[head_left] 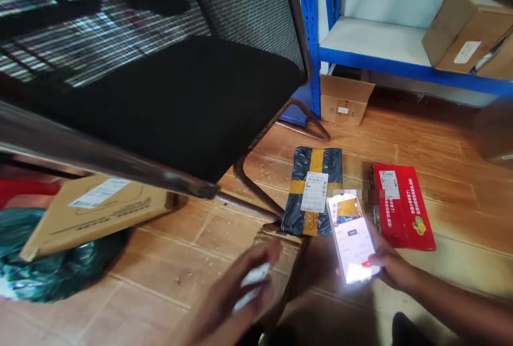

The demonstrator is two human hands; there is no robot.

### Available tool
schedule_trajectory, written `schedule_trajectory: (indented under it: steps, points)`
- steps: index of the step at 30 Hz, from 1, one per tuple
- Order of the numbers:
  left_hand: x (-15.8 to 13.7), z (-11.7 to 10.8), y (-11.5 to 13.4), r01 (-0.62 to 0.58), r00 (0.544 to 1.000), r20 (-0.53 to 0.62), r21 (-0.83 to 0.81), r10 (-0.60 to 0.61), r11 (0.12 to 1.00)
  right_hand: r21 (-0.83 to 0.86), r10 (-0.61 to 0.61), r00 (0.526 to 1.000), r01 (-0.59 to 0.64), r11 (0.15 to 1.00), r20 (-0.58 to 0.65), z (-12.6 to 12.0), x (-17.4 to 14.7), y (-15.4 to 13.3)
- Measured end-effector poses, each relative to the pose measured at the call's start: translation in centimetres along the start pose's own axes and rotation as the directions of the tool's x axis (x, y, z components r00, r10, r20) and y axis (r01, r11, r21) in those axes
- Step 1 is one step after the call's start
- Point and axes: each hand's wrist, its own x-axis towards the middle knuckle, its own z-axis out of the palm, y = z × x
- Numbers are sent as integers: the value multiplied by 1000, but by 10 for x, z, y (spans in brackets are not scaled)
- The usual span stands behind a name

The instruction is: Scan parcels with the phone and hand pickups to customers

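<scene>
My right hand (387,263) grips a smartphone (355,242) with a bright lit screen, its thumb on the lower right of the glass. Beyond the phone lies a dark plastic-wrapped parcel (296,202) with yellow tape crossed over it and a white label (315,191). Blurred by motion, my left hand (236,292) is curled around a small white object (254,275) whose kind I cannot make out. A red flat package (412,212) with a label rests on the floor right of the phone. Near my left hand is a brown cardboard piece (276,247), partly hidden.
A black mesh chair (192,100) with a metal frame fills the upper left. Under it, a flat carton (108,210) leans on a dark green bag (60,276). Blue shelving (372,55) holds boxes (460,31); an open carton (344,100) stands beneath.
</scene>
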Motion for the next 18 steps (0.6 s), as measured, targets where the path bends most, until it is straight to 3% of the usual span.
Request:
schedule_trajectory:
  steps: [2, 4, 8, 11, 14, 18]
  points:
    - [56, 7, 9, -3, 999, 51, 128, -4, 992, -6, -29, 998, 28, 1000, -56, -9, -8, 10]
    - [110, 29, 5, -7, 1000, 26, 260, 0, 966, 2, -46, 993, 46, 999, -110, -22, -17, 25]
    - [176, 67, -21, -161, 987, 41, 134, 157, 978, -14, -83, 973, 82, 997, -217, -53, -37, 52]
    - [187, 74, -36, -207, 977, 63, 15, 205, 978, -39, -81, 957, 73, 997, -279, -69, -49, 58]
    - [182, 94, -39, -233, 969, 88, 8, 232, 972, 0, -103, 950, 108, 994, -295, -76, -50, 56]
    - [169, 165, -31, -224, 967, 104, -71, 231, 972, 30, -121, 974, 129, 991, -190, -77, -43, 53]
